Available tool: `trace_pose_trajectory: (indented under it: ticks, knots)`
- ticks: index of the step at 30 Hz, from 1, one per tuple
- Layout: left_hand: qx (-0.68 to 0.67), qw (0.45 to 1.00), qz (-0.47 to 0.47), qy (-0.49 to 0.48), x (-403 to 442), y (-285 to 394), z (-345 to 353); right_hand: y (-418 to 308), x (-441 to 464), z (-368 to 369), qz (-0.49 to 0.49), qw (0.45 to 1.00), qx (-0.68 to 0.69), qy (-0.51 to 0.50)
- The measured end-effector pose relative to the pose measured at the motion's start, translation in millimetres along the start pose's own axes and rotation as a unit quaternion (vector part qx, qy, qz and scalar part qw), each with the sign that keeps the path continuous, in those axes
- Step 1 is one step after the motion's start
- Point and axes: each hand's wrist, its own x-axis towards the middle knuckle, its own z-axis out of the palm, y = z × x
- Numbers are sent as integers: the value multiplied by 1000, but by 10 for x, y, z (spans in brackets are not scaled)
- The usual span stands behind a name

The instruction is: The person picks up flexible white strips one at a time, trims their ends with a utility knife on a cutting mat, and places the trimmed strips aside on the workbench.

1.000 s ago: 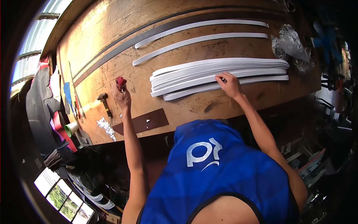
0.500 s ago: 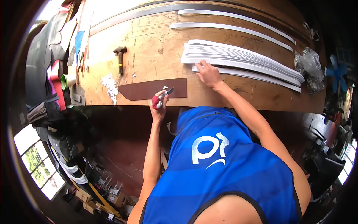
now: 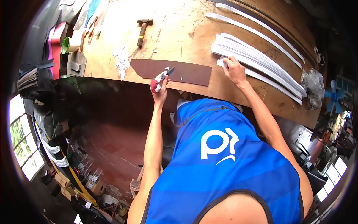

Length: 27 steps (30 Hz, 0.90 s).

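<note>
Knife (image 3: pixel 170 71) diagonal, tip (image 3: pixel 173 67) toward upper right.

Left hand (image 3: pixel 160 91) around a knife (image 3: pixel 170 71), right hand (image 3: pixel 235 71) at one end of a white strip (image 3: pixel 269 82)

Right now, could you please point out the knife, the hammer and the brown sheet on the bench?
Knife (image 3: pixel 170 70): head view, on the blade.
Hammer (image 3: pixel 141 32): head view, on the handle.
Brown sheet (image 3: pixel 188 72): head view, right of its middle.
</note>
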Motion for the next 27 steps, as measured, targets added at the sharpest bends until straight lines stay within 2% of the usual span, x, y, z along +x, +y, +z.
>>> trace_pose_trajectory:
  ticks: [2, 4, 6, 8, 9, 10, 12, 14, 16, 18, 19, 22, 23, 26, 27]
  knots:
    - [30, 996, -36, -72, -141, 46, -47, -188, -32, -103, -20, 997, 74, -10]
    - [-16, 992, -2, -124, -259, -113, -119, -338, -76, -65, -13, 994, 99, -33]
    - [21, 991, -11, -132, -226, -270, -226, -492, -109, -19, -23, 987, 132, -84]
    - [-8, 993, -88, -78, -59, -61, -282, -603, -132, 125, -57, 983, 147, -90]
    - [-31, 997, -69, -22, 4, 11, -286, -655, -135, 216, -64, 982, 148, -95]
    - [5, 999, -49, 1, 91, -66, -374, -720, -124, 290, -71, 981, 149, -100]
    - [38, 999, -30, 11, 135, -111, -432, -827, -75, 429, -85, 981, 143, -99]
    - [60, 998, 16, 2, 61, -30, -300, -924, -5, 576, -112, 979, 145, -86]
    - [151, 984, 84, -39, -45, 66, -173, -974, 56, 649, -111, 979, 139, -101]
    - [163, 981, 92, -57, -97, 59, -112, -1010, 86, 703, -110, 983, 112, -94]
    - [172, 976, 114, -64, -105, 80, -93, -1044, 83, 666, -72, 980, 143, -121]
    - [232, 958, 134, -100, -81, 154, -97, -1008, 45, 701, -85, 974, 188, -92]
    - [235, 959, 115, -112, -79, 180, -96, -1010, 28, 720, -87, 973, 189, -97]
    - [244, 959, 98, -106, -103, 193, -65, -1000, -22, 774, -101, 974, 183, -91]
    - [229, 964, 93, -94, -120, 174, -43, -1035, -25, 732, -96, 979, 142, -107]
